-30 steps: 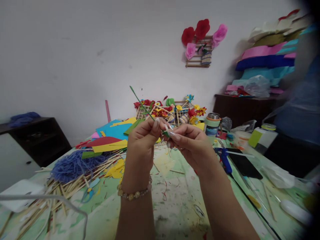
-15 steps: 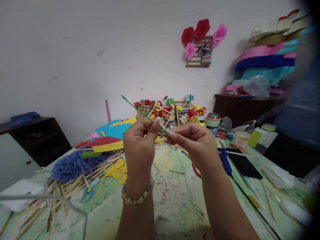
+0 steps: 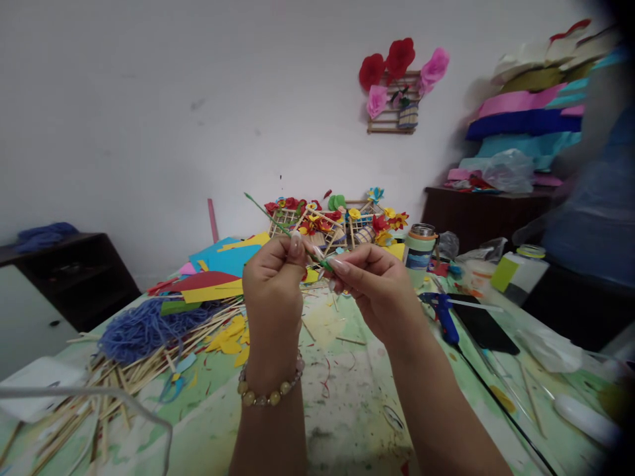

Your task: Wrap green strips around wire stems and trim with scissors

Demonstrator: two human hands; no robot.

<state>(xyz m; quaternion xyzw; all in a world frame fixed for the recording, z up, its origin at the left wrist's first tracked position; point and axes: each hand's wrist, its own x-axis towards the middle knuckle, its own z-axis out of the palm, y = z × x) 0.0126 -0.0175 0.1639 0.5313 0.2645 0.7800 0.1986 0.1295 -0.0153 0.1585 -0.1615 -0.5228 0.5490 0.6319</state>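
Both hands are raised together over the paint-stained table (image 3: pixel 347 403). My left hand (image 3: pixel 272 284), with a bead bracelet on the wrist, pinches a thin green stick (image 3: pixel 265 213) that slants up and to the left from my fingers. My right hand (image 3: pixel 372 291) pinches the stick's lower end just to the right, fingertips nearly touching those of the left hand. The part of the stick between the fingers is hidden.
Wooden sticks (image 3: pixel 129 377) and blue yarn (image 3: pixel 143 327) lie at the left, coloured paper sheets (image 3: pixel 218 268) behind. Paper-flower crafts (image 3: pixel 332 221) stand at the back. A tumbler (image 3: pixel 419 248), a blue glue gun (image 3: pixel 444 317) and a black tablet (image 3: pixel 483 327) lie at the right. A person stands blurred at the far right.
The stick's free tip has dropped and swung left as my fingers worked along it. Both hands stay close together, shifted slightly left.
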